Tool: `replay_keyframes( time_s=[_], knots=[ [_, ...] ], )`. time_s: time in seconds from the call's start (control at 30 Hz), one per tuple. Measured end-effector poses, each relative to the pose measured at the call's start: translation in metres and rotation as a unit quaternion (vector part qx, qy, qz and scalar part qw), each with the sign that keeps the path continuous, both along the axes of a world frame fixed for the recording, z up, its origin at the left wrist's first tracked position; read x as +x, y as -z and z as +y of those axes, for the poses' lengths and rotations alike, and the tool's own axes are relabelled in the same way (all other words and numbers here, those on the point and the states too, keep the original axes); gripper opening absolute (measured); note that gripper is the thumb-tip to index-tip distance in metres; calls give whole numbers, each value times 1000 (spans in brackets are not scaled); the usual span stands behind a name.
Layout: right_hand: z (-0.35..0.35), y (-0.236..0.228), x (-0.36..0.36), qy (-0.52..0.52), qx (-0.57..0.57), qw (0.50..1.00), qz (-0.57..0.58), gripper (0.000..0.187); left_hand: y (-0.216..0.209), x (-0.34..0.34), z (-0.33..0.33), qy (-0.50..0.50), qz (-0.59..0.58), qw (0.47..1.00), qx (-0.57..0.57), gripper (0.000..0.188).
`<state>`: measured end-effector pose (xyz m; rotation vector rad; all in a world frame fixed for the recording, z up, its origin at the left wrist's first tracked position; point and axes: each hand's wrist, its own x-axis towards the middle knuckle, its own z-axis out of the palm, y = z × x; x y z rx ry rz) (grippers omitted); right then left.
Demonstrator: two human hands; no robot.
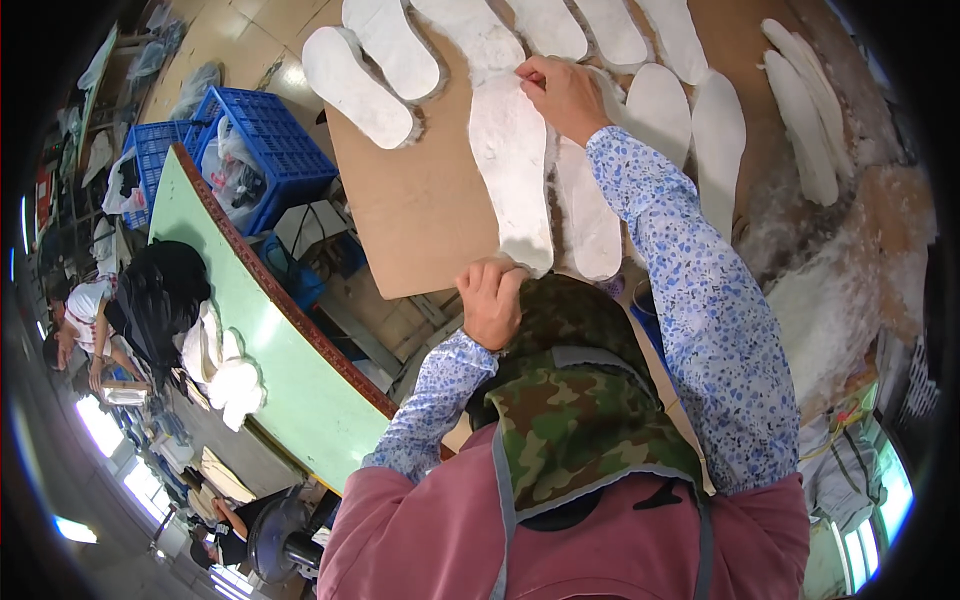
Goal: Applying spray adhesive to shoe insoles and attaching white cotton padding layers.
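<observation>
A white, fluffy-edged insole (512, 165) lies lengthwise over the brown board (405, 225), its near end reaching past the board's front edge. My left hand (490, 300) is closed on that near end, fingers curled over the rim. At the far end, my right hand (565, 98) pinches the insole's edge between thumb and fingertips, where it meets another insole (480, 35). Just right of the held one lies a further white insole (590, 215), partly under my right forearm. Both forearms wear blue-flowered sleeves.
More insoles (355, 85) are spread across the board, and a stack (805, 110) lies at the right beside loose white fluff (830, 290). To the left stand blue crates (270, 150) and a green table (300, 370) with a black bag (165, 295). Other people work farther left.
</observation>
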<state>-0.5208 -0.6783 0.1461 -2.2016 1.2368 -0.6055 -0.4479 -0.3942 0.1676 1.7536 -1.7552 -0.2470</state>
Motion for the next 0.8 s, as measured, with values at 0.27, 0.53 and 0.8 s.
replay_keyframes(
  time_s=[0.27, 0.53, 0.8],
  knots=[
    [3, 3, -4, 16, 8, 998, -53, 8, 24, -10, 21, 58, 4, 994, 90, 27],
    [6, 7, -9, -32, -25, 998, -57, 12, 20, 16, 64, 108, 73, 984, 120, 23],
    [17, -13, -10, 3, -68, 987, -146, 13, 9, 13, 58, -17, 163, 983, 79, 18]
  ],
)
